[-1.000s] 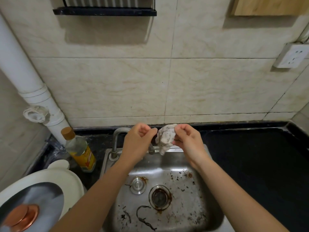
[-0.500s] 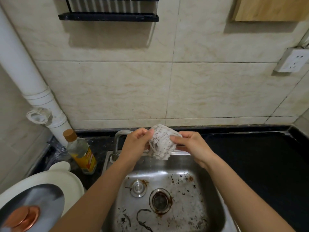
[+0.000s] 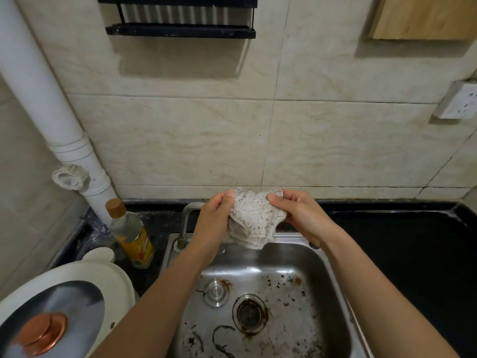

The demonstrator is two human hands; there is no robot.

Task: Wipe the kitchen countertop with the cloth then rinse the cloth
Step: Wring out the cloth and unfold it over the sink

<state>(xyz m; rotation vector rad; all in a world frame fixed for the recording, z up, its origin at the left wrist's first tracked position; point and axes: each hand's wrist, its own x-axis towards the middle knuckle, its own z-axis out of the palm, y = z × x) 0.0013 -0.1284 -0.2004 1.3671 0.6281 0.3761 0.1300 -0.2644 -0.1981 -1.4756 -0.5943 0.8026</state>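
A beige marbled tile wall point(image 3: 180, 140) fills the upper view, and a black countertop point(image 3: 413, 254) runs along its foot. Set into the countertop is a stainless steel sink point(image 3: 322, 267), its floor spotted with dark crumbs, rust stains and a few stringy scraps. A white drain pipe point(image 3: 38, 81) slants down the left corner, with a white cooker lid point(image 3: 108, 275) bearing a copper-coloured knob below it. A black wall rack point(image 3: 180, 31) and a wooden board point(image 3: 426, 16) hang high on the wall.

Above the back edge of the sink, both hands hold up the cloth point(image 3: 254, 218) in the air between them. It is off-white, speckled all over with small dark flecks, bunched into soft layered folds, and its lower edges hang down toward the sink rim. The left hand point(image 3: 214, 223) pinches its upper left corner between thumb and curled fingers; the right hand point(image 3: 302, 215) grips the upper right corner the same way.

A yellow-labelled oil bottle point(image 3: 131, 233) with a tan cap stands left of the sink, near the curved metal faucet point(image 3: 187, 218). A white socket point(image 3: 458, 102) sits on the right wall. In the basin lie the rusty drain point(image 3: 249, 313) and a round metal stopper point(image 3: 216, 291) beside it.
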